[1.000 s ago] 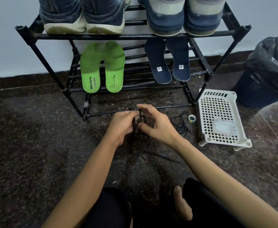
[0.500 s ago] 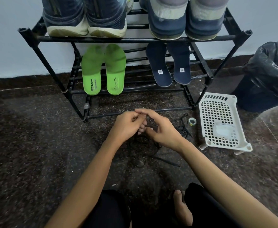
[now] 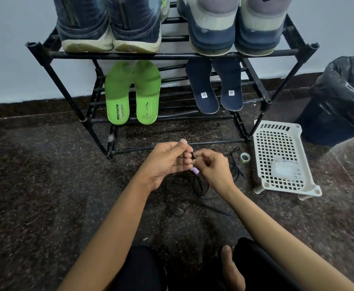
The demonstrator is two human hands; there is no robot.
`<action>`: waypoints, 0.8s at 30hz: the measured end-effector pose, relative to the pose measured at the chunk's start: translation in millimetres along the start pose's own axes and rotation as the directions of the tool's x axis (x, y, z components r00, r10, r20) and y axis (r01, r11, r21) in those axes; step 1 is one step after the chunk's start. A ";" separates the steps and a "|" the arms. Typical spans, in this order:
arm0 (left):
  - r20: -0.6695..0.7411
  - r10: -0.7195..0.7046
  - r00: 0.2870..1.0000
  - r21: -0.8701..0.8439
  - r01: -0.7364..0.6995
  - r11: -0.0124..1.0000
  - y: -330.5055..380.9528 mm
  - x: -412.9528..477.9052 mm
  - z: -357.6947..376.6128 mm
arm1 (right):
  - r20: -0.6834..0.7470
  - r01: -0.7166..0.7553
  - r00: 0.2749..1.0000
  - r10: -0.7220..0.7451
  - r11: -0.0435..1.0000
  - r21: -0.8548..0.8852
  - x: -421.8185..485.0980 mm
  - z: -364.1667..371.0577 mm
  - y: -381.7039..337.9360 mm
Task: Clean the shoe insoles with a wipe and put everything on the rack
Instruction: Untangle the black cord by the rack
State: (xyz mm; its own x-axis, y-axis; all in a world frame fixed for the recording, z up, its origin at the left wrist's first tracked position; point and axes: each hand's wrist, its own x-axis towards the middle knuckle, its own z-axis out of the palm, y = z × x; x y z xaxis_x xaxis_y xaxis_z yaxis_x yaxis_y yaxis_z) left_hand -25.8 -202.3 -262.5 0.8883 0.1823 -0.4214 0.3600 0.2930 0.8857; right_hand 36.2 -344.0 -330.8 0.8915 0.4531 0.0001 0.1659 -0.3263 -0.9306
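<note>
Just before the rack (image 3: 167, 55) (insoles already shelved), left hand (image 3: 167, 162) and right hand (image 3: 211, 166) pinch a black lace (image 3: 184, 185); likely bundling it, then shelving

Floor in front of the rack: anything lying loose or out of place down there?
Yes. Black shoelaces lie tangled on the floor under the hands, with another lace beside a small tape roll. The white basket sits upside down, a wipe packet on it. Both insole pairs, green and navy, are racked.
</note>
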 end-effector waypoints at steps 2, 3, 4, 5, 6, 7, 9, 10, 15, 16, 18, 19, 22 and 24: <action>-0.007 -0.003 1.000 -0.020 0.003 1.000 1.2 -0.1 -1.1 | 0.031 -0.065 0.997 0.065 0.998 -0.003 -3.3 1.5 8.6; -0.005 -0.003 1.000 -0.018 0.003 1.000 1.4 -0.2 -1.9 | 0.042 -0.082 0.996 0.082 0.997 -0.005 -4.4 1.6 9.7; -0.001 -0.004 1.000 -0.014 0.004 1.000 1.5 -0.3 -2.4 | 0.051 -0.084 0.995 0.084 0.996 -0.001 -4.3 1.2 9.0; 0.005 -0.008 1.000 -0.019 0.008 1.000 1.6 -0.2 -2.4 | 0.059 -0.071 0.996 0.071 0.997 0.004 -3.7 0.5 6.1; 0.011 -0.014 1.000 -0.032 0.015 0.999 1.7 -0.2 -2.4 | 0.067 -0.047 0.997 0.046 0.999 0.015 -2.5 -0.5 2.4; 0.021 -0.022 1.000 -0.052 0.023 0.998 2.4 -0.3 -1.8 | 0.073 -0.021 0.997 0.019 1.000 0.022 -0.9 -1.6 -2.0; 0.044 -0.024 0.999 -0.107 0.029 0.994 5.4 -1.0 -0.5 | 0.079 0.014 0.997 -0.016 0.999 0.032 2.7 -3.7 -11.0; 0.051 -0.018 0.999 -0.145 0.025 0.989 7.7 -1.5 0.6 | 0.083 0.015 0.996 -0.018 0.999 0.035 4.2 -4.5 -14.5; 0.018 0.075 0.997 -0.299 -0.067 0.952 24.8 -0.9 4.8 | 0.165 -0.068 0.985 0.046 0.988 0.136 -3.2 -3.0 -34.0; 0.005 0.097 0.995 -0.295 -0.091 0.951 28.0 -0.2 4.5 | 0.191 -0.095 0.980 0.059 0.978 0.187 -7.4 -2.2 -37.4; -0.022 0.137 0.990 -0.245 -0.138 0.960 33.3 1.5 3.3 | 0.240 -0.150 0.967 0.084 0.951 0.272 -15.0 -4.0 -47.7; -0.033 0.148 0.988 -0.207 -0.152 0.967 35.7 1.7 2.8 | 0.263 -0.174 0.960 0.094 0.938 0.298 -17.7 -6.8 -54.6; -0.037 0.164 0.986 -0.114 -0.167 0.979 43.8 -2.0 3.1 | 0.307 -0.220 0.945 0.114 0.914 0.341 -20.7 -21.0 -78.3; -0.016 0.177 0.984 -0.096 -0.177 0.979 50.6 -7.0 5.3 | 0.301 -0.232 0.946 0.123 0.905 0.357 -20.1 -32.7 -97.1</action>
State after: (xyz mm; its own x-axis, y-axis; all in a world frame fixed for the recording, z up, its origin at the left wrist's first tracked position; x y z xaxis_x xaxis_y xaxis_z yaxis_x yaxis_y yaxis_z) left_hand -12.3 -193.7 -213.7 0.9334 0.2460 -0.2612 0.1677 0.3445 0.9237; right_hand 16.0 -348.5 -228.4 0.7366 0.6378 -0.2249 -0.2066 -0.1044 -0.9728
